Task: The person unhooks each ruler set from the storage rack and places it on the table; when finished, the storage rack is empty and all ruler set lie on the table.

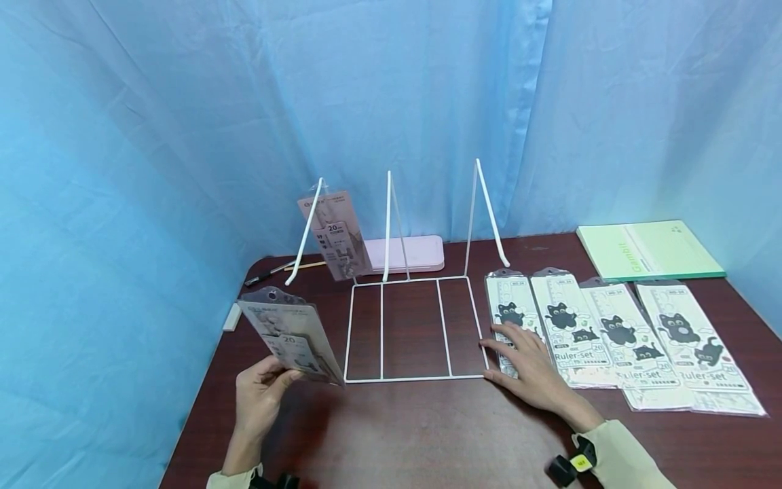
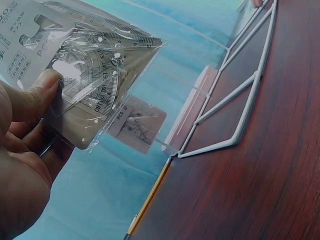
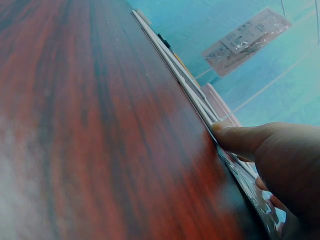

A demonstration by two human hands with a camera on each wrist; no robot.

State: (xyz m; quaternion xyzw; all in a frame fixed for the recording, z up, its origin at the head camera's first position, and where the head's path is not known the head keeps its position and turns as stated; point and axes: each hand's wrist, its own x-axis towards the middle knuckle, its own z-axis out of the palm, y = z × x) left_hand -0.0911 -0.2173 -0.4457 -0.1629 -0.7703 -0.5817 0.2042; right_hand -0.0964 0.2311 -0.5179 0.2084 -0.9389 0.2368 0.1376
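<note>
My left hand [image 1: 259,397] pinches a clear-wrapped ruler set [image 1: 296,333] by its lower edge, thumb on the front. The pack is raised and tilted at the left of a white wire display rack [image 1: 415,378]; a protractor [image 2: 95,82] shows through its wrap in the left wrist view. My right hand [image 1: 528,367] lies with fingers spread over the rack's right front corner and the nearest black-cat ruler set [image 1: 510,292]. In the right wrist view its thumb [image 3: 235,137] touches the wire frame. Another ruler set [image 1: 336,234] hangs from the rack's left hook [image 1: 304,231].
More black-cat ruler sets [image 1: 562,319] lie in overlapping rows at the right. Behind them is a green box [image 1: 654,248]. A pink case [image 1: 421,252] sits behind the rack. A pen [image 1: 265,274] and a white block [image 1: 233,317] lie by the left edge. Blue curtains surround the table.
</note>
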